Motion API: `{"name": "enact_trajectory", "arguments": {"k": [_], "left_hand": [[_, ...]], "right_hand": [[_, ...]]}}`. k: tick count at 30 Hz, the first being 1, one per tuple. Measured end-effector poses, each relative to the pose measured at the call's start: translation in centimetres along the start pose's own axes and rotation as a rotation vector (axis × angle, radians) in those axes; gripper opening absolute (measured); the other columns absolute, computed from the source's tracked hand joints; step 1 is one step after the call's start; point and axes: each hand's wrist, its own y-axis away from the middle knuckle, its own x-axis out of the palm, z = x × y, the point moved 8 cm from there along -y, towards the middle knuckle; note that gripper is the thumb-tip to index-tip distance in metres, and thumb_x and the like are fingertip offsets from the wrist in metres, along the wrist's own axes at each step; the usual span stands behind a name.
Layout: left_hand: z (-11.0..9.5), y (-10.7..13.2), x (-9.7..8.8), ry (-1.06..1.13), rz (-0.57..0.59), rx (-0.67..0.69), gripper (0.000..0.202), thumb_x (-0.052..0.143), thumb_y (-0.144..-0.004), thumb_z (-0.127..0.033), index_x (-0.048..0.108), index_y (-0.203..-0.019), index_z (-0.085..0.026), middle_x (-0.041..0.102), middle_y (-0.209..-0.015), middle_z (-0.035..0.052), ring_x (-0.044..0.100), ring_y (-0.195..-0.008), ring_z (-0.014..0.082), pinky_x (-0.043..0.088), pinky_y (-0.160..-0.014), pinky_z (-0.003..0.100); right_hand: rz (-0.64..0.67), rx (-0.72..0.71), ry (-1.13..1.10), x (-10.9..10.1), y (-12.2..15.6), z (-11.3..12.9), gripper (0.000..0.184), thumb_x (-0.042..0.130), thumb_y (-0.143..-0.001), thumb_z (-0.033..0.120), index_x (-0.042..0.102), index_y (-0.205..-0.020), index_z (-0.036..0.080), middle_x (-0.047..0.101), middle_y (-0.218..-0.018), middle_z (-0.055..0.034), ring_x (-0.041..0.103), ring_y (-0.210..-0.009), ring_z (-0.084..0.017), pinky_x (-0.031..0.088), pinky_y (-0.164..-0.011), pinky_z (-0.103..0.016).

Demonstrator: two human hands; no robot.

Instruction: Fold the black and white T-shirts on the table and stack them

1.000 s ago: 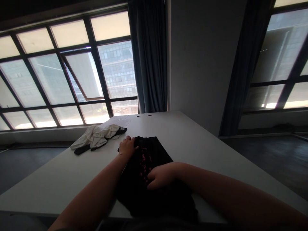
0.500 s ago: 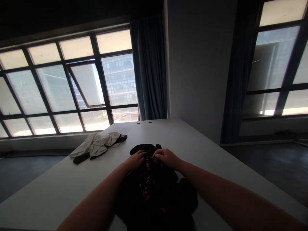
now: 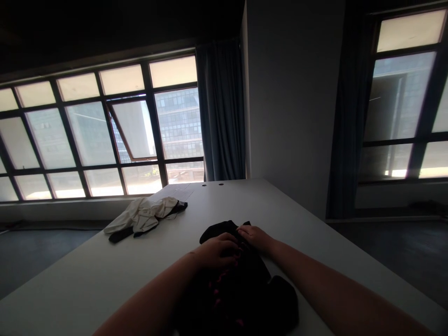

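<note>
A black garment (image 3: 252, 289) with a pink pattern down its middle lies on the white table (image 3: 140, 266) in front of me. My left hand (image 3: 220, 249) rests over its upper part, fingers curled onto the cloth near the pink pattern. At the far end of the garment, my right hand (image 3: 257, 238) pinches the fabric with its fingertips. The two hands are close together but apart. Deep shadow hides the garment's lower folds, and the cloth under my left palm is out of sight.
A crumpled white and black garment (image 3: 147, 217) lies at the table's left edge. Two small dark round spots (image 3: 213, 185) mark the far end. Behind stand a blue curtain (image 3: 224, 112), a grey pillar (image 3: 294, 102) and windows (image 3: 133, 126), one pane tilted out.
My left hand has moved right and turned across the pink pattern. The right hand has shifted slightly right along the garment's upper end. The view has tilted up a little.
</note>
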Motion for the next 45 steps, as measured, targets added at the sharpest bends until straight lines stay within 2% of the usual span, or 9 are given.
{"name": "enact_trajectory", "arguments": {"k": [4,10,14,19,21,23,27,32,45], "left_hand": [[3.0,0.6,-1.1,-0.138,0.008,-0.156,0.051,0.083,-0.079,-0.041,0.072,-0.129,-0.032,0.059,-0.138,0.0047,0.069,-0.109,0.0245,0.055,-0.100,0.035],[9.6,3.8,-5.2,-0.443,-0.016,-0.516,0.055,0.075,-0.082,-0.034,0.065,-0.136,-0.041,0.057,-0.142,0.0026,0.072,-0.103,0.0250,0.055,-0.091,0.035],[14.0,7.0,-8.6,-0.578,-0.115,-0.819,0.046,0.061,-0.091,-0.023,0.065,-0.137,-0.032,0.061,-0.141,0.0087,0.070,-0.114,0.0275,0.054,-0.090,0.036],[14.7,6.3,-7.4,-0.590,-0.088,-0.773,0.026,0.065,-0.090,-0.026,0.075,-0.113,-0.023,0.073,-0.114,0.0113,0.067,-0.115,0.0307,0.051,-0.097,0.038],[13.6,4.9,-6.1,-0.583,-0.082,-0.683,0.024,0.061,-0.090,-0.022,0.075,-0.110,-0.024,0.073,-0.113,0.0099,0.067,-0.114,0.0286,0.050,-0.099,0.036],[12.2,3.5,-5.0,-0.566,-0.081,-0.591,0.025,0.060,-0.089,-0.021,0.074,-0.109,-0.025,0.073,-0.114,0.0083,0.067,-0.113,0.0268,0.049,-0.099,0.035],[10.0,2.1,-3.8,-0.522,-0.082,-0.461,0.020,0.059,-0.091,-0.024,0.073,-0.106,-0.026,0.072,-0.113,0.0059,0.068,-0.110,0.0251,0.050,-0.096,0.033],[9.1,2.1,-4.1,-0.427,-0.099,-0.368,0.025,0.060,-0.088,-0.022,0.070,-0.111,-0.026,0.072,-0.114,0.0045,0.068,-0.107,0.0240,0.051,-0.095,0.032],[7.5,1.8,-3.7,-0.339,-0.107,-0.234,0.031,0.056,-0.089,-0.020,0.068,-0.116,-0.027,0.069,-0.117,0.0035,0.067,-0.109,0.0228,0.051,-0.099,0.033]], "right_hand": [[-0.026,0.054,0.183,-1.0,0.2,1.3,0.038,0.042,-0.105,0.040,0.073,-0.104,0.018,0.078,-0.102,-0.0101,0.071,-0.093,-0.023,0.046,-0.082,-0.031],[0.114,0.141,0.469,-1.0,1.2,3.8,0.036,0.050,-0.102,0.042,0.076,-0.107,0.017,0.078,-0.105,-0.0152,0.073,-0.097,-0.029,0.046,-0.081,-0.034],[0.345,0.076,0.567,-0.1,3.0,7.4,0.029,0.060,-0.093,0.035,0.080,-0.104,0.017,0.078,-0.105,-0.0170,0.073,-0.099,-0.034,0.050,-0.078,-0.038],[0.855,-0.059,0.062,2.8,6.5,12.4,0.024,0.067,-0.089,0.043,0.079,-0.097,0.024,0.070,-0.079,0.0013,0.065,-0.071,-0.018,0.047,-0.064,-0.027],[0.770,-0.133,-0.046,2.8,5.8,13.3,0.023,0.067,-0.090,0.042,0.078,-0.092,0.021,0.066,-0.073,0.0034,0.060,-0.067,-0.014,0.045,-0.064,-0.025],[0.498,-0.167,-0.039,2.1,4.0,12.5,0.021,0.063,-0.092,0.035,0.077,-0.089,0.019,0.067,-0.076,0.0016,0.060,-0.069,-0.014,0.046,-0.068,-0.025],[0.081,-0.169,0.043,1.3,1.9,8.2,0.024,0.060,-0.087,0.021,0.076,-0.106,0.019,0.073,-0.111,-0.0078,0.067,-0.098,-0.021,0.051,-0.092,-0.032],[0.112,-0.174,0.021,2.8,1.1,4.3,0.044,0.061,-0.084,0.021,0.070,-0.127,0.022,0.067,-0.136,-0.0104,0.063,-0.125,-0.026,0.046,-0.112,-0.038],[0.023,0.060,0.321,1.2,-0.3,1.0,0.050,0.069,-0.086,0.044,0.070,-0.129,0.017,0.069,-0.126,-0.0163,0.065,-0.117,-0.034,0.048,-0.099,-0.042]]}}
